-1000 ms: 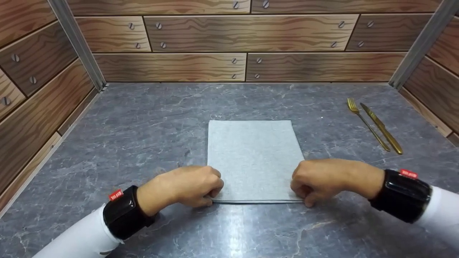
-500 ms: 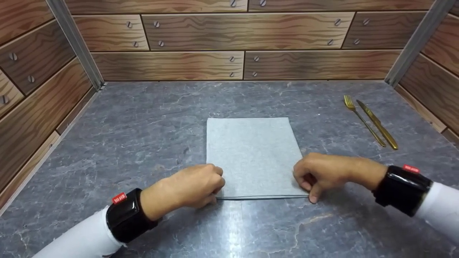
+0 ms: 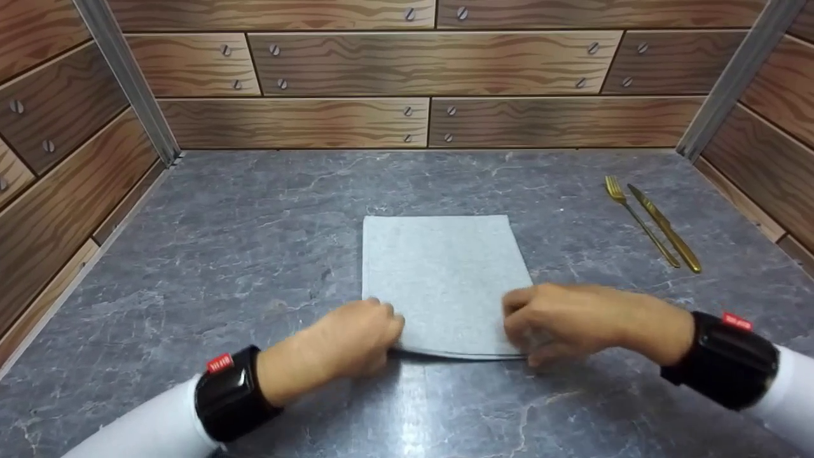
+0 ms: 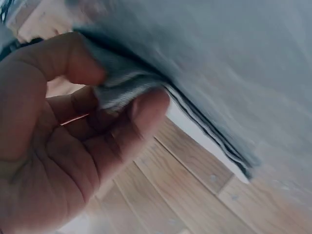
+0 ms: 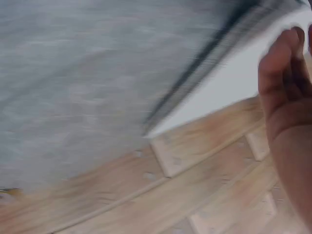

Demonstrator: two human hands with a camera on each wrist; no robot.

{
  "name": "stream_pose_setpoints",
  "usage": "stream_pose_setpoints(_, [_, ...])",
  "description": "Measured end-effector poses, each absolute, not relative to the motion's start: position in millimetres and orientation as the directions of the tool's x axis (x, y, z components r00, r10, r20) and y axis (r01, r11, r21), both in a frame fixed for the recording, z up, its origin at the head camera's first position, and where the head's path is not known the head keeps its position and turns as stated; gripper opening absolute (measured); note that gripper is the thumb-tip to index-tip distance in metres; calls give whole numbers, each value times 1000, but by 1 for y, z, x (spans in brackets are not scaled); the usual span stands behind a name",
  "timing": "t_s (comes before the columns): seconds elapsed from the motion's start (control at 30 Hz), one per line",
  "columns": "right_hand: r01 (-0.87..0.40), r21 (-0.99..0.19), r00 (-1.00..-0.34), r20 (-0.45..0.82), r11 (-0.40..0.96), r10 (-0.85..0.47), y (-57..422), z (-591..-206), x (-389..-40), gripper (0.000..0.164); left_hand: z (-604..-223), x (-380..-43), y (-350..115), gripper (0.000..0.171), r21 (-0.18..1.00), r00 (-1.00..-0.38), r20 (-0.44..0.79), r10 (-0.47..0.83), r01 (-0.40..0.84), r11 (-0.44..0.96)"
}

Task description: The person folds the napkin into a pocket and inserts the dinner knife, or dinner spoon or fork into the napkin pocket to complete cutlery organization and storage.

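A light grey folded cloth [image 3: 445,280] lies in the middle of the table in the head view. My left hand [image 3: 346,337] pinches its near left corner between thumb and fingers. In the left wrist view, the folded layers of that corner bunch between the fingertips [image 4: 151,109], a little off the tabletop. At the near right corner is my right hand [image 3: 572,321], blurred, fingers bent over the cloth and thumb by its near edge. The right wrist view catches bent fingers [image 5: 278,63] beside the cloth's layered edge; whether they grip it cannot be made out.
A gold fork [image 3: 642,222] and a gold knife [image 3: 664,229] lie side by side on the right of the grey marbled table [image 3: 222,254]. Wood-patterned walls [image 3: 343,63] stand behind and on both sides.
The left hand has shifted slightly right, and the cloth's near left edge now bows up. The right hand has moved a little left, its fingers further over the corner.
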State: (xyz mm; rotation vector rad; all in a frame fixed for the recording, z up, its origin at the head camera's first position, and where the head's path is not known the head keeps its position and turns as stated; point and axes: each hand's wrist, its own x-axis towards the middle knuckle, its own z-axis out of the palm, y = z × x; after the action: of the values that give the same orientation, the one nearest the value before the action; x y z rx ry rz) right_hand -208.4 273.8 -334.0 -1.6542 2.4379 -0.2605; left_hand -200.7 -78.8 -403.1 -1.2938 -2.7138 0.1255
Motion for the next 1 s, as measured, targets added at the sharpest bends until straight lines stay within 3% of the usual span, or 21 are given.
stream_pose_setpoints(0.1, [-961,-108,-262,48,256,-964,268,-333,-200,33,-397,-216,-86,19,77,-650,116,751,760,646])
stream_pose_setpoints(0.17, [-973,-40,-230,62,228,-971,267,-335,-198,44,-372,-210,-88,21,180,-654,170,737,756,629])
stream_pose_setpoints(0.23, [-971,18,-237,40,238,-971,266,-337,-195,49,-347,-201,-88,23,248,-644,225,731,764,596])
stream_pose_setpoints(0.33, [-948,48,-317,-29,316,-948,268,-336,-195,49,-333,-200,-90,26,301,-631,283,723,774,557])
stream_pose_setpoints(0.43, [-912,12,-409,-81,409,-909,273,-332,-202,41,-335,-208,-94,30,314,-608,346,715,793,522])
stream_pose_setpoints(0.53, [-881,-87,-457,-103,466,-884,282,-328,-213,37,-338,-216,-99,30,310,-589,402,701,808,501])
stream_pose_setpoints(0.73, [-874,-305,-404,22,379,-914,295,-332,-239,29,-354,-240,-110,31,375,-633,386,671,772,513])
stream_pose_setpoints(0.83, [-876,-349,-393,111,334,-913,298,-338,-249,25,-389,-277,-120,30,396,-650,361,669,756,520])
stream_pose_setpoints(1.0, [-792,-459,-510,134,403,-850,305,-348,-256,16,-424,-318,-130,16,391,-700,273,660,707,589])
